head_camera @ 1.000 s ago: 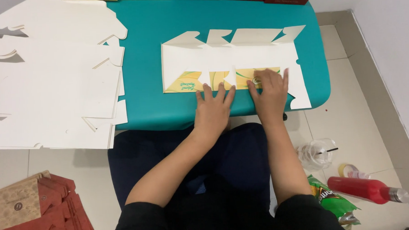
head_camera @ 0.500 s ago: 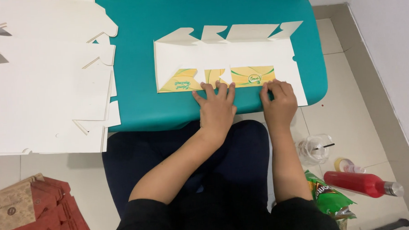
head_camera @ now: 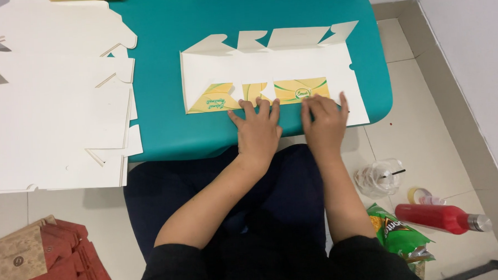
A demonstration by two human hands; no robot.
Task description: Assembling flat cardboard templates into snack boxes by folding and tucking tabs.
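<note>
**Both hands slid back to the near fold of the box blank**

Since 1 s ago the hands have come back toward the body w/ the near flap now folded up, showing its yellow-green printed side; the right hand, which lay flat on the print, now sits at the crease.

L to R: a stack of white flat blanks [head_camera: 54,102] overhangs the teal counter [head_camera: 164,76] at far left, prob. kept within reach as supply. Brown-red flat packs [head_camera: 38,263] lie on the floor below.

Centre: the box blank [head_camera: 269,73] lies flat on the counter, white side up, tabs pointing away. Left hand [head_camera: 258,131] presses palm-down on its near edge, fingers spread, no grip closed on anything — it pins the fold. Right hand [head_camera: 325,123] just beside it, also flat and open, fingertips on the crease.

Right, on the floor: clear plastic cup [head_camera: 380,177], green snack bag [head_camera: 398,234], red bottle [head_camera: 436,217] — parked off the work surface.
</note>
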